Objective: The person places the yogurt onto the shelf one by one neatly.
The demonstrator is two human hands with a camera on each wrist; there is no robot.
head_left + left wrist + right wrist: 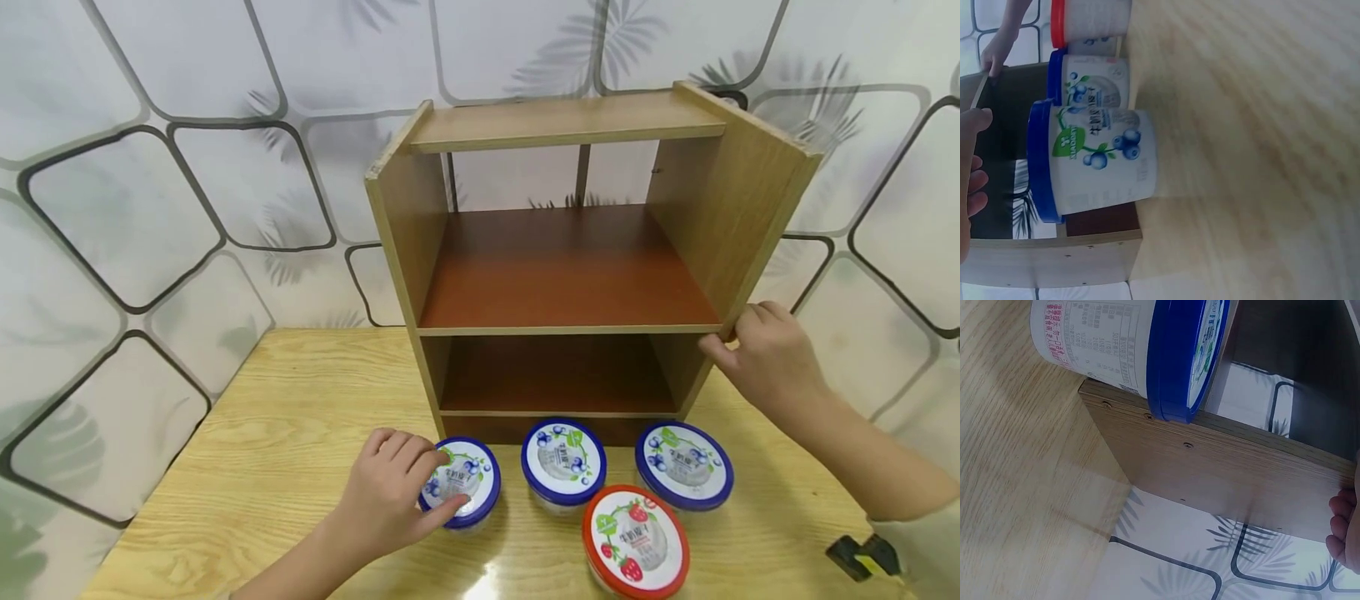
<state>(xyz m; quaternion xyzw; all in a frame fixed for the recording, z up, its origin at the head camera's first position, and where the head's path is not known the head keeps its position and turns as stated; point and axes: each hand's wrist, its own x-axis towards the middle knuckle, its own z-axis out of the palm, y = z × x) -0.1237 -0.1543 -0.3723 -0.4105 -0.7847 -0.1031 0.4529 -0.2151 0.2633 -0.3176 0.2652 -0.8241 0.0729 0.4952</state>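
My left hand (393,496) hovers over the leftmost blue-lidded tub (480,492), fingers and thumb spread loosely above its lid. In the left wrist view a gap shows between that hand (971,181) and the tub (1100,162), which stands upright on the table. The right hand (772,358) grips the front edge of the right side panel of a wooden shelf unit (757,225), at the height of the middle board. Its curled fingers (1340,525) lie against the panel's outer face in the right wrist view.
Two more blue-lidded tubs, a middle one (564,461) and a right one (684,465), stand before the shelf. A red-lidded tub (636,542) is nearer me. A small black and yellow object (862,557) lies at the right. Patterned wall covering (225,183) surrounds the table (300,417).
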